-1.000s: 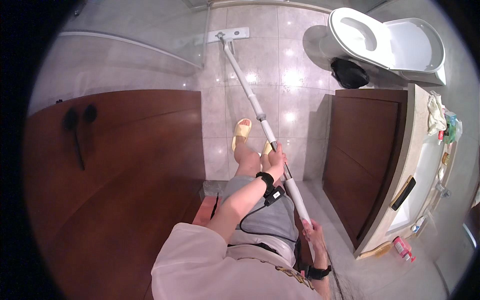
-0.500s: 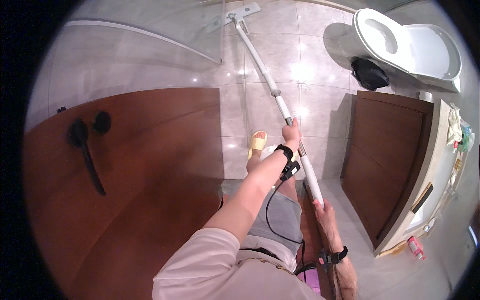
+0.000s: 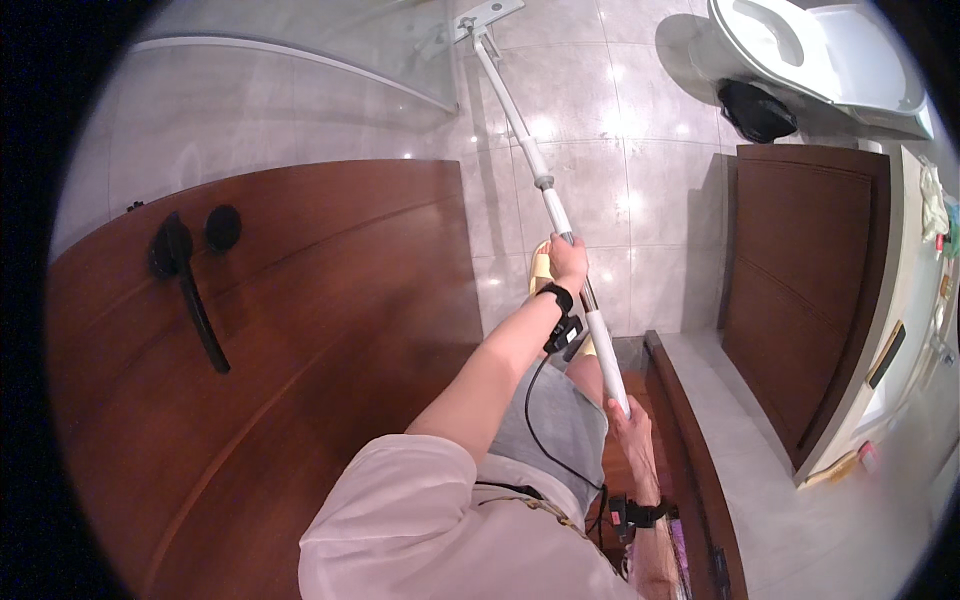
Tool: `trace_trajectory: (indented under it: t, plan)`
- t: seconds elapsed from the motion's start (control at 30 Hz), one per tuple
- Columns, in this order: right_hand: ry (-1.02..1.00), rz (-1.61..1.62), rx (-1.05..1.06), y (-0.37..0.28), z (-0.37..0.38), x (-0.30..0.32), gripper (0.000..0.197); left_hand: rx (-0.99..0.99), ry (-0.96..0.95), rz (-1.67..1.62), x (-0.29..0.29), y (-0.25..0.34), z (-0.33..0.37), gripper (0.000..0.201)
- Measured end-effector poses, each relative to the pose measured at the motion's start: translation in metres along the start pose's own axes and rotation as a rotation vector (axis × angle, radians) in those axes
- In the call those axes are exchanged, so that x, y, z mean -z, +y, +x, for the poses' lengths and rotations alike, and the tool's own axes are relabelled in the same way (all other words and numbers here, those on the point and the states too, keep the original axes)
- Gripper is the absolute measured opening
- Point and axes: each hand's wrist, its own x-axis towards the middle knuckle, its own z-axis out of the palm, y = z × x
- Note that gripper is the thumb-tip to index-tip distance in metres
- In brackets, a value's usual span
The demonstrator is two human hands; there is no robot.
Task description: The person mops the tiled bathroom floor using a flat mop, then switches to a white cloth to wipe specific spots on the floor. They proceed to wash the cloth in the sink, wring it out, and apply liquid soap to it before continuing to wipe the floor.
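Observation:
A white flat mop (image 3: 533, 156) slants across the middle, its rectangular head (image 3: 493, 14) on the tiled floor at the far side, partly seen through a glass panel. My left hand (image 3: 569, 262) is closed round the middle of the pole, by its bare metal section. Nearer my body, my right hand (image 3: 632, 430) grips the white lower end of the handle. Both wrists wear black bands with small devices, and a cable runs from the left one. Below the left hand, yellow slippers (image 3: 541, 268) show on my feet, partly hidden by my arm and the pole.
A brown door (image 3: 330, 300) with a black handle (image 3: 200, 310) fills the left. The glass panel (image 3: 400, 50) stands beyond it. At the right are a toilet (image 3: 765, 40), a black bag (image 3: 757, 112) and a brown cabinet (image 3: 800, 290) under a counter with small items. A door frame (image 3: 690, 440) runs beside my right arm.
The view has shifted, so door, toilet and cabinet sit further right and higher. My right hand and the handle's near end have swung left. Both hands keep their hold on the mop.

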Motion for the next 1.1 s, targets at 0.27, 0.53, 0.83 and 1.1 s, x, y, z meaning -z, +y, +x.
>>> trace_trajectory:
  t: [0.27, 0.53, 0.83, 1.1]
  plan:
    - [0.105, -0.085, -0.042, 0.129, -0.063, -0.002, 0.035, 0.14, -0.056, 0.212, 0.003, -0.067, -0.131, 0.035]
    - [0.142, -0.175, -0.091, 0.225, -0.13, -0.002, 0.034, 0.154, -0.106, 0.435, 0.018, -0.114, -0.236, 0.037]
    - [0.241, -0.217, -0.068, 0.285, -0.169, -0.001, 0.033, 0.036, -0.038, 0.393, -0.012, -0.199, -0.287, 0.034]
    - [0.46, -0.433, 0.102, 0.325, -0.2, 0.029, 0.033, -0.178, -0.019, 0.303, -0.019, -0.174, -0.357, 0.05]
